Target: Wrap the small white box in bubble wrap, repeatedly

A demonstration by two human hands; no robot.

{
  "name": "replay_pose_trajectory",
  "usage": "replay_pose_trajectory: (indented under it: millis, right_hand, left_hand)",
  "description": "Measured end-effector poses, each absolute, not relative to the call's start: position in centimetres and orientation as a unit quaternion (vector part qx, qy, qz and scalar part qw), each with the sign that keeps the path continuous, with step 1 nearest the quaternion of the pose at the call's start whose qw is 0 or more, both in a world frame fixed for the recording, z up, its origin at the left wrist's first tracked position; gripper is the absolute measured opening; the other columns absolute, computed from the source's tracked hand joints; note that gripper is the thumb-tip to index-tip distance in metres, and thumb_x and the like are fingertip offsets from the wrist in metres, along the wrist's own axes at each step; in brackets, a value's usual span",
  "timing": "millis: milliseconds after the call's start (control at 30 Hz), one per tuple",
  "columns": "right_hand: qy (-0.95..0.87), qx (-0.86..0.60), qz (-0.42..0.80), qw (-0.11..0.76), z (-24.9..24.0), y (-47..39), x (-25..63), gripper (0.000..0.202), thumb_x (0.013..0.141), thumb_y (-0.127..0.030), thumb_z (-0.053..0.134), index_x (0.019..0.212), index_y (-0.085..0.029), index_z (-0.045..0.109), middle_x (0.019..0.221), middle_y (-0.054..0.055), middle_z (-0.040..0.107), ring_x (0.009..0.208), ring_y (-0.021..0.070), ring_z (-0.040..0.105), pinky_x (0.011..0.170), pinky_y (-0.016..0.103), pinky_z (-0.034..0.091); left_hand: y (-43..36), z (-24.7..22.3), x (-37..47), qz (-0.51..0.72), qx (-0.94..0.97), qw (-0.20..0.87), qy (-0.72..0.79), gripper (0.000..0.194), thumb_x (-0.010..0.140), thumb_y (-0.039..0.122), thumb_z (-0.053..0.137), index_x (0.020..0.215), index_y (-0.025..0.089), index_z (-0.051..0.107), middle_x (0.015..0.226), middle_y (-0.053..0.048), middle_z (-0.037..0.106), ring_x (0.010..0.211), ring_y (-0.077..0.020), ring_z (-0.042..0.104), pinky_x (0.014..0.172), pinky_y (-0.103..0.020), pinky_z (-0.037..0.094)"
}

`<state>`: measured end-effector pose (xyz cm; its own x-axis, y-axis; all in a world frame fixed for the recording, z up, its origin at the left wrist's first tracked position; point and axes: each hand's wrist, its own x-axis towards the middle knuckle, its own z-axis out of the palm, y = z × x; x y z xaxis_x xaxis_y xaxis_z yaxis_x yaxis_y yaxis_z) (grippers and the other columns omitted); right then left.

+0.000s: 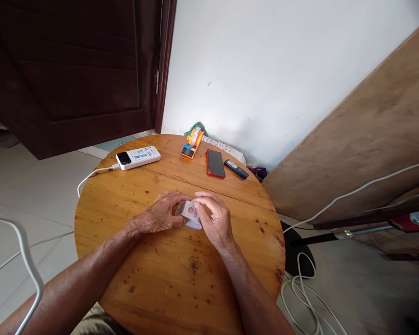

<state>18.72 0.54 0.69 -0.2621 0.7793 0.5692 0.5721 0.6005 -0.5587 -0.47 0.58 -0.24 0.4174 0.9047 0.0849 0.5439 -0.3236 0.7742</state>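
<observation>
Over the middle of the round wooden table [181,274], a small pale box [192,212] with a red round print sits between my hands. It has a shiny, clear-looking surface. My left hand [162,213] is closed around its left end, thumb in front and fingers behind. On the right side, my right hand [214,217] pinches the box's upper right edge with thumb and forefinger. The fingertips cover part of both ends, and what the print says is too small to read.
At the back left lies a white power bank [145,156] with a cable plugged in. An orange tape dispenser [192,143], a red-edged phone [215,163] and a dark blue handheld device [236,169] lie farther back. White cables [303,291] coil on the floor at right.
</observation>
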Motion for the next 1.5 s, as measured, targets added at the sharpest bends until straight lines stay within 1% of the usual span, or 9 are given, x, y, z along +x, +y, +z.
replay_pose_trajectory:
  millis: [200,433,667,833,1033,1200,1367,1433,1500]
  right_hand:
    - [-0.789,-0.414,0.113,0.439,0.7,0.4,18.7,0.015,0.090,-0.017,0.058,0.085,-0.023,0.071,0.104,0.007,0.072,0.100,0.0214,0.068,0.091,0.038,0.051]
    - [-0.767,-0.417,0.146,0.464,0.9,0.4,18.9,0.016,0.089,-0.016,0.058,0.085,-0.022,0.073,0.103,0.007,0.072,0.098,0.0208,0.069,0.091,0.037,0.053]
    - [-0.775,-0.410,0.164,0.452,0.6,0.5,18.6,0.018,0.091,-0.018,0.056,0.086,-0.023,0.073,0.102,0.006,0.073,0.097,0.0200,0.069,0.090,0.034,0.054]
    - [-0.795,-0.404,0.125,0.434,0.1,0.6,18.6,0.016,0.091,-0.017,0.057,0.087,-0.023,0.072,0.104,0.006,0.072,0.098,0.0204,0.068,0.090,0.037,0.052]
    - [-0.835,-0.397,0.051,0.377,0.6,0.0,18.8,0.015,0.089,-0.020,0.058,0.089,-0.024,0.072,0.111,0.006,0.070,0.099,0.0226,0.066,0.088,0.040,0.047]
    - [-0.835,-0.395,0.042,0.382,1.4,-0.4,19.1,0.017,0.089,-0.020,0.054,0.090,-0.024,0.071,0.113,0.006,0.070,0.103,0.0231,0.065,0.090,0.041,0.046]
    - [-0.816,-0.421,0.067,0.389,2.0,-0.2,20.1,0.016,0.088,-0.021,0.055,0.097,-0.022,0.069,0.118,0.008,0.068,0.110,0.0245,0.063,0.095,0.042,0.046]
    - [-0.817,-0.429,0.076,0.378,2.0,-0.1,20.3,0.018,0.087,-0.021,0.056,0.099,-0.022,0.069,0.122,0.009,0.066,0.111,0.0252,0.062,0.097,0.043,0.045]
    - [-0.823,-0.431,0.082,0.360,1.8,-0.1,20.2,0.020,0.087,-0.021,0.056,0.102,-0.022,0.069,0.125,0.009,0.064,0.113,0.0256,0.061,0.098,0.044,0.045]
  left_hand:
    - [0.7,-0.6,-0.5,0.295,0.753,0.350,0.472,0.050,0.069,0.025,0.065,0.119,0.025,0.065,0.125,-0.004,0.065,0.120,-0.0260,0.054,0.107,-0.038,0.040]
    - [0.6,0.3,-0.8,0.322,0.709,0.423,0.464,0.049,0.064,0.017,0.059,0.112,0.019,0.066,0.114,-0.006,0.066,0.104,-0.0222,0.061,0.098,-0.036,0.047]
    - [0.7,-0.2,-0.6,0.322,0.720,0.395,0.471,0.048,0.064,0.017,0.059,0.112,0.020,0.066,0.112,-0.005,0.067,0.102,-0.0222,0.060,0.097,-0.036,0.047]
    - [0.8,-0.4,-0.5,0.316,0.721,0.378,0.488,0.049,0.065,0.017,0.060,0.113,0.020,0.066,0.110,-0.005,0.067,0.101,-0.0224,0.060,0.094,-0.037,0.048]
    - [0.9,-1.0,-0.4,0.326,0.731,0.350,0.488,0.050,0.066,0.018,0.061,0.115,0.021,0.065,0.113,-0.005,0.067,0.106,-0.0229,0.060,0.098,-0.037,0.047]
    - [0.8,-0.8,-0.4,0.312,0.737,0.337,0.496,0.052,0.068,0.016,0.061,0.120,0.019,0.063,0.120,-0.007,0.066,0.113,-0.0246,0.058,0.102,-0.039,0.045]
    - [0.5,-0.5,-0.7,0.319,0.740,0.345,0.481,0.068,0.071,0.016,0.063,0.137,0.021,0.051,0.136,-0.009,0.055,0.127,-0.0255,0.052,0.112,-0.041,0.039]
    - [0.4,-0.5,-0.8,0.320,0.742,0.352,0.471,0.072,0.071,0.016,0.064,0.140,0.023,0.048,0.142,-0.009,0.050,0.133,-0.0256,0.046,0.116,-0.041,0.035]
    - [0.4,-0.4,-0.8,0.306,0.744,0.359,0.473,0.070,0.071,0.016,0.065,0.139,0.023,0.050,0.146,-0.010,0.045,0.138,-0.0270,0.042,0.117,-0.043,0.032]
